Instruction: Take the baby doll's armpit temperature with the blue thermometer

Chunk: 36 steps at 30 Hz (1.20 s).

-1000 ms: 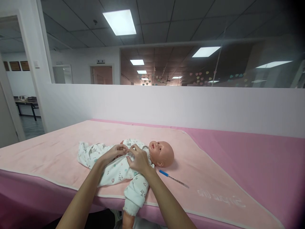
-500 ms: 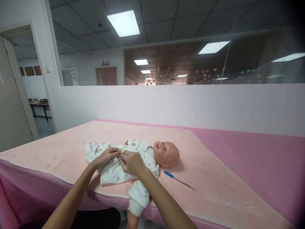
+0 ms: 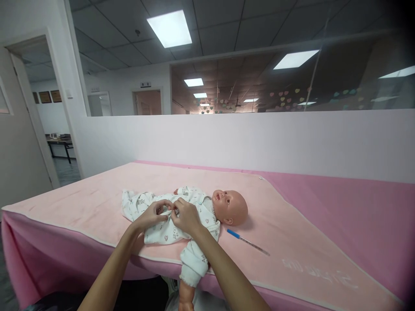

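A baby doll [image 3: 231, 208] lies on its back on the table, its bald head to the right. It wears a white printed baby outfit [image 3: 162, 235]; one sleeved arm [image 3: 193, 263] hangs over the near edge. Over the belly, my left hand [image 3: 156, 216] curves its thumb and fingers around a bit of the outfit's front. My right hand [image 3: 186, 217] meets it there, fingertips pinched on the same cloth. Whatever fastening lies between the fingertips is too small to make out. A pen with a blue cap [image 3: 248, 242] lies near the doll's head.
A peach blanket [image 3: 97, 203] covers much of the table, over a pink cloth [image 3: 350, 207] that drapes down the front. Behind stands a low white wall [image 3: 259, 138] with glass above. A doorway [image 3: 60, 112] opens at the left.
The view has shifted slightly, so the table scene sits a little to the right. My left fingers have spread from a flatter pose into a curved grip, and both hands still meet at the doll's belly.
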{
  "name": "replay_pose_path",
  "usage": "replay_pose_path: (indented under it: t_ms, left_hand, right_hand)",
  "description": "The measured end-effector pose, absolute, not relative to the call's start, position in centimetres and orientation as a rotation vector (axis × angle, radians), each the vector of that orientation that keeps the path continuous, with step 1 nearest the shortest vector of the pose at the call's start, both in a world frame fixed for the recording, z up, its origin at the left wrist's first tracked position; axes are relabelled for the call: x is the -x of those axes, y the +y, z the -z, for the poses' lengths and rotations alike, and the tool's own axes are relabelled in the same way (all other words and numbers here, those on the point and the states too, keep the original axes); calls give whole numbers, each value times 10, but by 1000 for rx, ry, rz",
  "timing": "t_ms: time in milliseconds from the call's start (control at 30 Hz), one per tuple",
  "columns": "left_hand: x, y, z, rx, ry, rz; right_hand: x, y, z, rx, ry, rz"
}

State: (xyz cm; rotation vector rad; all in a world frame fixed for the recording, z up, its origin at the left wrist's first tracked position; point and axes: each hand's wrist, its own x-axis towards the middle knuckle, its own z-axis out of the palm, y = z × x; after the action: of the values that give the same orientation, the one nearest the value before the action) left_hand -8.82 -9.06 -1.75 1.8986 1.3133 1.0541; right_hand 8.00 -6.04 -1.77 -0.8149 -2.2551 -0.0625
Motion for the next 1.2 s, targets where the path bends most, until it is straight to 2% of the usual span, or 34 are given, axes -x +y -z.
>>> replay_pose_path:
  t_ms: [500, 1200]
  left_hand:
    - [71, -88, 24, -1889, 1461, -1257]
    - [76, -88, 25, -1847, 1441, -1251]
  right_hand:
    - [-79, -55, 21, 819, -2285, 40]
    - [-81, -56, 22, 826, -2290, 48]
